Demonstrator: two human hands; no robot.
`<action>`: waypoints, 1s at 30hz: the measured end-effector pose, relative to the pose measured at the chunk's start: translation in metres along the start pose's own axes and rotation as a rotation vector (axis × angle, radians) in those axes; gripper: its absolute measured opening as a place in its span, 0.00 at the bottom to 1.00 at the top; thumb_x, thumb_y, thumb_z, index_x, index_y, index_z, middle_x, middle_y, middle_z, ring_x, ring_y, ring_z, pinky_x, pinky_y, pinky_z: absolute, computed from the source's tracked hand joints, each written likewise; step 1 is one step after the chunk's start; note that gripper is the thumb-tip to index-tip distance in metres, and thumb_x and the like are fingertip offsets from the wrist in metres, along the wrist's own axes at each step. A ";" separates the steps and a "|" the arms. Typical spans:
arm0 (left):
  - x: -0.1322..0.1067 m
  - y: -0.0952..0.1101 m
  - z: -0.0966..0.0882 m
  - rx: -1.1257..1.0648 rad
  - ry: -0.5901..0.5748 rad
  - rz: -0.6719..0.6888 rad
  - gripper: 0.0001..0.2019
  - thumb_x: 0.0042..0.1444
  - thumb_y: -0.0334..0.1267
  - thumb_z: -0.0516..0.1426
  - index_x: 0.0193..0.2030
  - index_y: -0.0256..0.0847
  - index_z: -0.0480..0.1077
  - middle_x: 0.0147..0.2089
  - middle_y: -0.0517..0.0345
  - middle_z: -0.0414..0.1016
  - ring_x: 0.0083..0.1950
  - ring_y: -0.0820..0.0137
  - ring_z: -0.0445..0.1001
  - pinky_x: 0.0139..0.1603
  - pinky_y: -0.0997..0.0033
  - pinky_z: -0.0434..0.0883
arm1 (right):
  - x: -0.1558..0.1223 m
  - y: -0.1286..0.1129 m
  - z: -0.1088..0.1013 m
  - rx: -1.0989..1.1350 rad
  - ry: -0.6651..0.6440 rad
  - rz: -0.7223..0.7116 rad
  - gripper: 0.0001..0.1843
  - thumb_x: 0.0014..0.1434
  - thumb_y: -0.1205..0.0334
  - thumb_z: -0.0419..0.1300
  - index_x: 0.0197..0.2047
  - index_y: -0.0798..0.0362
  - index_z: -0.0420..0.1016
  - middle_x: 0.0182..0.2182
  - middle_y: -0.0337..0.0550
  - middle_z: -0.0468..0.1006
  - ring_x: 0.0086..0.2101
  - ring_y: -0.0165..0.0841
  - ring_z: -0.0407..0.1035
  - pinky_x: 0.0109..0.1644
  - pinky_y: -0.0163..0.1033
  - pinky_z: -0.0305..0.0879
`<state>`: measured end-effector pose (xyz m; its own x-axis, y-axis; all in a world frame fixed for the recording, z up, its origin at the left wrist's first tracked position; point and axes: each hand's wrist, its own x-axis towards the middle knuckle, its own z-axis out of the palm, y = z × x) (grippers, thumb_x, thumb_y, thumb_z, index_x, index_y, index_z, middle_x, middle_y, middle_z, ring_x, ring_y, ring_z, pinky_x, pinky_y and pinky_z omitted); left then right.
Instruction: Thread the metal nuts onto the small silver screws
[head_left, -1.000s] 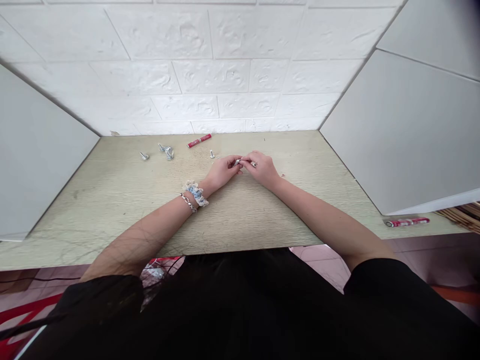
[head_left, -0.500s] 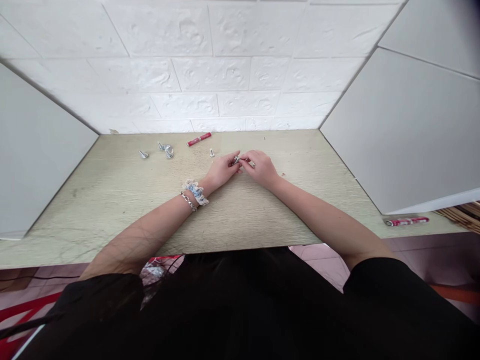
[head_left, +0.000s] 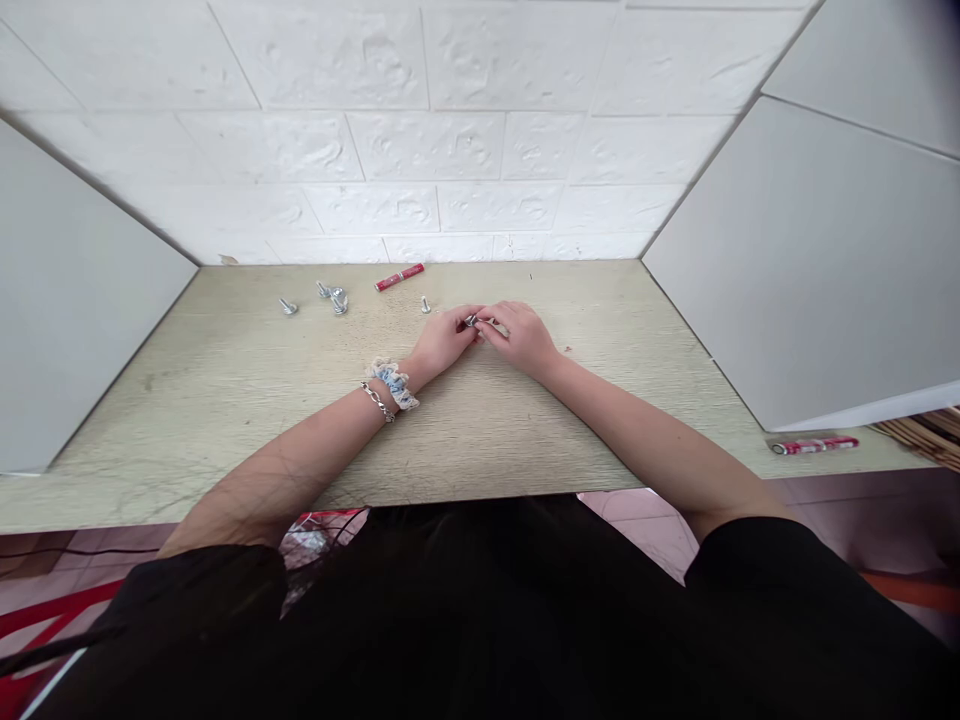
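Note:
Over the middle of the table, my left hand (head_left: 441,342) is closed around a small silver bolt (head_left: 471,320), part of which shows between thumb and fingers. My right hand (head_left: 522,336) meets it from the right, thumb and forefinger pinched together at the bolt's end. Whether a nut or washer sits under those fingertips is hidden. Behind my left hand, one loose bolt (head_left: 425,305) stands on its head. Farther left lie a cluster of bolts (head_left: 339,302) and a single bolt (head_left: 289,307), all silver.
A red marker-like tube (head_left: 399,278) lies near the white brick wall (head_left: 465,150). Another red tube (head_left: 816,445) rests at the table's right front edge, beside some thin brown sticks (head_left: 919,435). Grey panels (head_left: 832,260) close in the table (head_left: 480,440) on both sides.
The right fingers have shifted slightly around the bolt's end, and a bit of metal seen at the right hand is now out of sight. The loose bolts stay put.

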<state>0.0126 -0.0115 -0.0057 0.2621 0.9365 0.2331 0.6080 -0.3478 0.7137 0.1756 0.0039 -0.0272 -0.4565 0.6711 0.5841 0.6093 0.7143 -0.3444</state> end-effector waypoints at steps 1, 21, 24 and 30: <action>0.000 0.000 0.000 0.004 -0.004 0.008 0.18 0.51 0.28 0.52 0.47 0.39 0.75 0.36 0.60 0.78 0.34 0.73 0.70 0.41 0.73 0.67 | 0.000 0.000 -0.001 -0.001 -0.006 0.002 0.14 0.64 0.58 0.50 0.42 0.53 0.75 0.37 0.46 0.78 0.40 0.35 0.70 0.49 0.42 0.62; -0.003 0.005 0.000 -0.010 0.051 0.015 0.14 0.56 0.34 0.51 0.43 0.38 0.75 0.36 0.58 0.78 0.34 0.74 0.69 0.38 0.74 0.66 | -0.001 -0.002 -0.002 0.075 -0.078 0.069 0.19 0.63 0.63 0.45 0.51 0.53 0.72 0.39 0.45 0.79 0.35 0.32 0.72 0.43 0.37 0.66; -0.002 0.005 0.000 -0.015 0.060 -0.017 0.13 0.58 0.37 0.51 0.39 0.38 0.76 0.32 0.59 0.77 0.32 0.73 0.69 0.35 0.74 0.64 | -0.001 -0.003 -0.002 0.086 -0.081 0.066 0.19 0.63 0.62 0.45 0.52 0.54 0.70 0.38 0.45 0.79 0.35 0.33 0.72 0.44 0.38 0.66; 0.005 -0.005 0.001 -0.130 0.168 -0.185 0.10 0.55 0.37 0.53 0.35 0.37 0.75 0.28 0.60 0.75 0.31 0.72 0.72 0.34 0.74 0.66 | 0.000 -0.008 -0.003 -0.009 -0.111 0.008 0.19 0.61 0.63 0.48 0.54 0.55 0.68 0.46 0.50 0.76 0.47 0.38 0.68 0.55 0.46 0.60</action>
<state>0.0118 -0.0056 -0.0087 0.0208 0.9816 0.1898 0.5296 -0.1718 0.8306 0.1733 -0.0025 -0.0223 -0.5199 0.6951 0.4965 0.6190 0.7071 -0.3418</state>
